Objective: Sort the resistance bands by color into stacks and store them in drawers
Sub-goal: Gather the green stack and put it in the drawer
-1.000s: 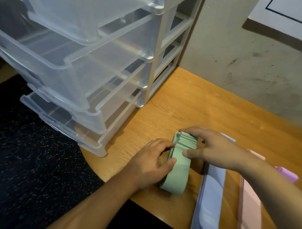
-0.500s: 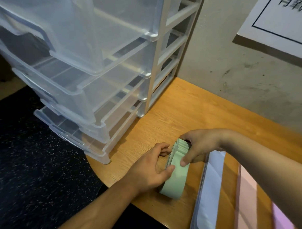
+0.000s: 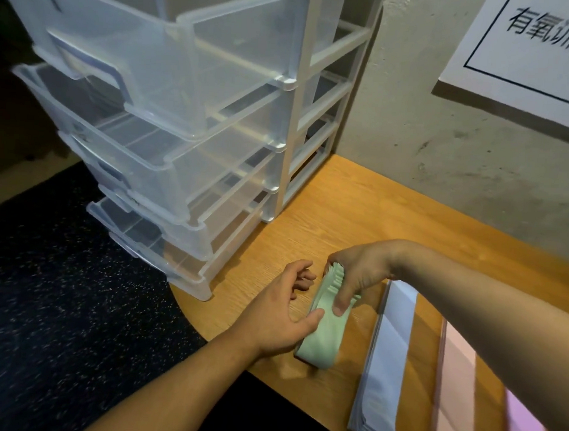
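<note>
Nearest, toward the right of the wooden bench [image 3: 357, 211], three flat stacks are laid side by side: pale blue bands [image 3: 384, 357], then pink bands [image 3: 456, 382], then purple bands [image 3: 524, 420]. The pink and purple stacks are partly covered by the right forearm.

Just left of the pale blue stack, and apart from it, the green bands [image 3: 324, 336] are gathered into one thick bundle that lies on the bench, with the layered edges shown at its far end. The left hand [image 3: 279, 315] is placed against the bundle's left side. Only its thumb is touching the green, while its fingers [image 3: 302, 275] are loosely curled, slightly spread and kept clear of the bundle. The far end is gripped from above by the right hand [image 3: 358, 269]: the fingers are curled round that end and the thumb [image 3: 339, 309] is pressed onto the top band, so the bundle is pinched between them.

Farther off to the left, a white frame [image 3: 292, 135] is stood on the bench, and four clear drawers [image 3: 168, 166] are pulled out of it over a dark speckled floor [image 3: 64, 304].

Behind everything, a rough grey wall [image 3: 424, 139] is seen, with a white sign [image 3: 524, 46] bearing black characters fixed at the upper right.
</note>
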